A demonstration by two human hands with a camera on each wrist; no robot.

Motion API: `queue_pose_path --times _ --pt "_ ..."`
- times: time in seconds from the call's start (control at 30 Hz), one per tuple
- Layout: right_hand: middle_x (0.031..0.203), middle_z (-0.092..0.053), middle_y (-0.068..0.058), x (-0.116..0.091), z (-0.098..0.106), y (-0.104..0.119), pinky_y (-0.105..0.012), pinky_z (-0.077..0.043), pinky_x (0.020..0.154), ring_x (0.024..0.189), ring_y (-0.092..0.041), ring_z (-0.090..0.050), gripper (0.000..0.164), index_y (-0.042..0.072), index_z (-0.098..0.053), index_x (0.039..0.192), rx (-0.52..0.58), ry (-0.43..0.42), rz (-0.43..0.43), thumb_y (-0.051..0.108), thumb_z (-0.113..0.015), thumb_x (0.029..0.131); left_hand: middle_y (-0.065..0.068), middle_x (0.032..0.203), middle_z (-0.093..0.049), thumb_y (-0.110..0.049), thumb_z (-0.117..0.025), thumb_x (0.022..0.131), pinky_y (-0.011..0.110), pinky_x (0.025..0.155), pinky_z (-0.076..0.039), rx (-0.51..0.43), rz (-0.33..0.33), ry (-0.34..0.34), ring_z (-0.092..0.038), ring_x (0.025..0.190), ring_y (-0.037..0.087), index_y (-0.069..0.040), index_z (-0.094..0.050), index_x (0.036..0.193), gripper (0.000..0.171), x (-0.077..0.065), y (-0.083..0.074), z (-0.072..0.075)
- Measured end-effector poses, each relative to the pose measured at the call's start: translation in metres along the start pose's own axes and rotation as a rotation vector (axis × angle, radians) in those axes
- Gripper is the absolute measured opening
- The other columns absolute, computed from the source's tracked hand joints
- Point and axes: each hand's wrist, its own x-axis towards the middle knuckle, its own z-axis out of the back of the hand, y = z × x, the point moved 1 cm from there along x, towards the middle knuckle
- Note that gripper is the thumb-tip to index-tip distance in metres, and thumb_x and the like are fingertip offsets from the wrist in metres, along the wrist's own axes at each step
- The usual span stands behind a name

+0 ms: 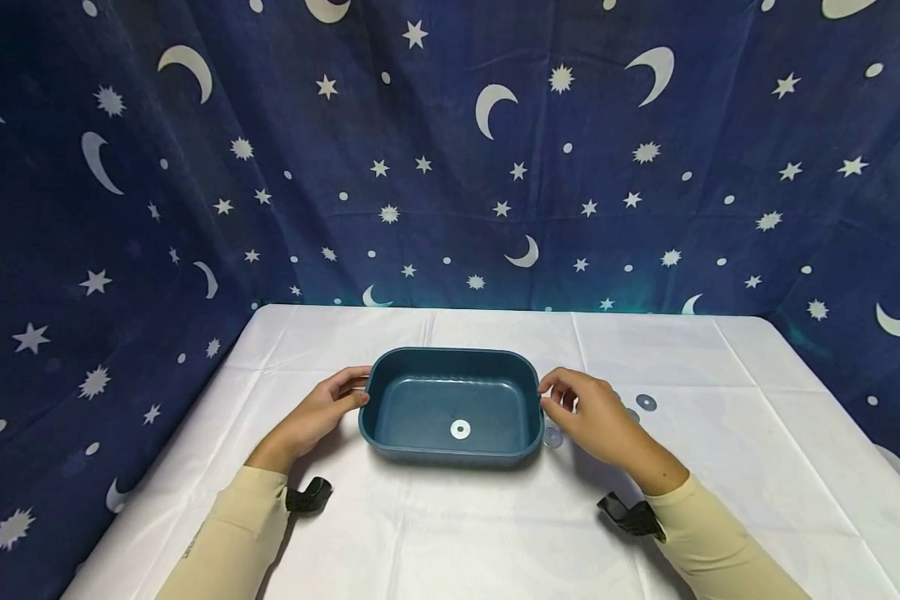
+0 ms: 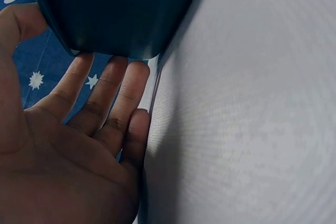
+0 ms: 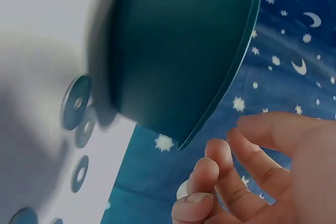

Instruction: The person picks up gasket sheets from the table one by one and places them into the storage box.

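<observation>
A dark teal oblong plastic box point(image 1: 450, 454) stands on the white cloth, its open top facing up. Inside it, near the front wall, lies one shiny flat washer point(image 1: 461, 429). My left hand point(image 1: 317, 421) is at the box's left end; in the left wrist view its extended fingertips point(image 2: 137, 74) touch the end wall and the thumb meets the rim. At the opposite end is my right hand point(image 1: 596, 417), its fingers loosely bent with nothing between them. The right wrist view shows a gap between those fingers point(image 3: 218, 153) and the box.
Several washers lie on the cloth right of the box, among them one washer point(image 1: 552, 437) beside its wall and another washer point(image 1: 647, 402) beyond my right hand. The white cloth point(image 1: 450, 533) covers the table. A blue curtain point(image 1: 450, 167) with moons and stars hangs behind.
</observation>
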Motion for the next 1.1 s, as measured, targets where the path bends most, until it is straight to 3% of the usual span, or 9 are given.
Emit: queue_pose_path --times 0.37,0.6,0.83,1.1 --pt "0.072 -0.057 0.006 0.0 0.003 -0.026 -0.023 -0.042 0.061 0.066 -0.008 -0.05 0.007 0.01 -0.067 0.095 -0.009 0.059 -0.047 0.006 -0.069 0.09 0.022 0.145 -0.051 -0.018 -0.059 0.101 0.017 0.097 -0.045 -0.014 -0.005 0.001 -0.052 0.124 0.016 -0.003 -0.042 0.148 0.052 0.0 0.001 0.001" --pt "0.072 -0.057 0.004 -0.004 -0.003 -0.039 -0.022 -0.043 0.054 0.062 -0.006 -0.049 0.012 0.008 -0.065 0.097 0.017 0.183 -0.053 0.004 -0.071 0.087 0.023 0.145 -0.05 -0.019 -0.06 0.1 0.016 0.096 -0.046 -0.018 -0.008 0.0 -0.053 0.122 0.013 -0.003 -0.043 0.148 0.053 0.001 0.001 0.001" --pt "0.07 -0.054 0.004 -0.008 -0.011 -0.042 -0.022 -0.041 0.055 0.062 -0.005 -0.047 0.017 0.01 -0.064 0.091 0.044 0.294 -0.027 0.001 -0.075 0.083 0.022 0.145 -0.051 -0.019 -0.06 0.1 0.017 0.097 -0.046 -0.021 -0.002 0.002 -0.053 0.122 0.012 -0.004 -0.043 0.148 0.053 0.002 0.001 0.001" --pt "0.071 -0.051 0.005 -0.009 -0.014 -0.043 -0.022 -0.041 0.06 0.066 -0.006 -0.048 0.018 0.012 -0.065 0.091 0.009 0.318 -0.042 0.002 -0.076 0.082 0.022 0.145 -0.051 -0.018 -0.06 0.1 0.016 0.096 -0.046 -0.022 0.003 0.002 -0.053 0.121 0.011 -0.004 -0.043 0.148 0.053 0.001 0.0 0.001"
